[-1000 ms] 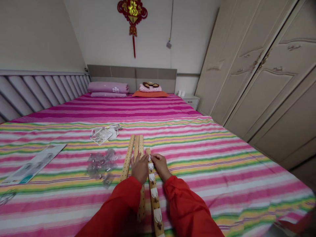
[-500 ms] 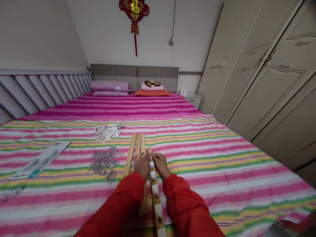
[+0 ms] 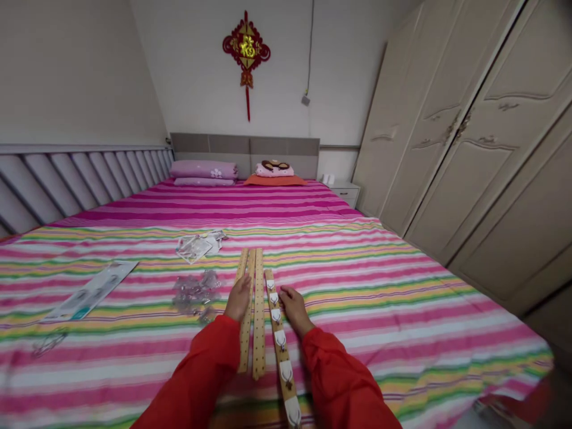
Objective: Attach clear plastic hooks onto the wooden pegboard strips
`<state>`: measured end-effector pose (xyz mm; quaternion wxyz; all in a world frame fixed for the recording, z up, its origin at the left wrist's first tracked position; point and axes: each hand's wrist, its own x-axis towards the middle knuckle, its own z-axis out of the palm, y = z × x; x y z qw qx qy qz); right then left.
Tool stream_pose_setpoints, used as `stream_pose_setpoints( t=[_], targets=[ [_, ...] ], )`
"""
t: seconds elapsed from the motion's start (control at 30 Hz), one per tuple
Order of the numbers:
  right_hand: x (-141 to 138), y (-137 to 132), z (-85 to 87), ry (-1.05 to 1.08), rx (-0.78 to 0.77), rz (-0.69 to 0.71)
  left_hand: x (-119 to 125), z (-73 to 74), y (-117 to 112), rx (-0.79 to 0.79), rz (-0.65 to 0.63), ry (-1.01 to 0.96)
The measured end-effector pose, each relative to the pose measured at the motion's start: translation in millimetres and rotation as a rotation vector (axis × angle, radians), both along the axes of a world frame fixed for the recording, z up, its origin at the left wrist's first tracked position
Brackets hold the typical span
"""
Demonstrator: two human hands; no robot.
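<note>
A narrow wooden strip [image 3: 283,355] lies lengthwise on the striped bedspread, with a row of white adhesive hooks [image 3: 280,339] along it. Just right of its far part is my right hand [image 3: 295,308], fingers loosely bent and apart, with nothing visible in them. My left hand [image 3: 238,297] is over the leftmost of three bare wooden strips with small holes; its fingers point forward and no held object shows. The middle bare strip [image 3: 245,345] runs beside that hand, and the right bare strip [image 3: 259,316] lies between my hands.
Left of my left hand is a heap of small clear plastic packets [image 3: 194,293]. Beyond it are opened wrappers [image 3: 199,245]. Farther left lie a long flat package [image 3: 92,291] and a thin wire-like item [image 3: 50,341]. A bed rail [image 3: 89,179] borders the left side; wardrobes [image 3: 465,179] stand right.
My left hand has left the hooked strip and moved left over the bare strips. My right hand has drawn slightly right, off the farthest hook, which is now uncovered. The view has tilted up.
</note>
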<state>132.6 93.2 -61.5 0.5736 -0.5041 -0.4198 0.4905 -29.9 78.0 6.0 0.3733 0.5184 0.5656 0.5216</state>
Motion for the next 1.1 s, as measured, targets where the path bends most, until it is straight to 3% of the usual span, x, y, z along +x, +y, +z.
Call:
stream_pose_setpoints(
  t=[0.2,0.37,0.47,0.7,0.8,0.9,1.1],
  targets=[
    [2,-14,4.8,0.038,-0.004,0.004,-43,7.2,-60,0.016,-0.04,0.006],
    [3,-26,9.0,0.098,0.001,-0.004,-104,-1.5,-87,0.071,0.23,0.068],
    [3,-31,12.5,0.116,0.007,-0.013,-128,-12.2,-92,0.038,0.332,0.051],
    [4,-40,16.0,0.151,0.023,-0.02,-112,-20.2,-87,0.05,0.359,0.162],
    [7,-50,16.0,0.189,0.011,-0.018,-105,-19.5,-87,-0.038,0.434,0.304],
    [10,-60,17.1,0.227,-0.014,-0.019,-103,-19.5,-89,-0.097,0.43,0.358],
    [7,-76,32.1,0.235,-0.057,-0.03,-105,-17.3,-89,-0.102,0.364,0.047]
  ],
)
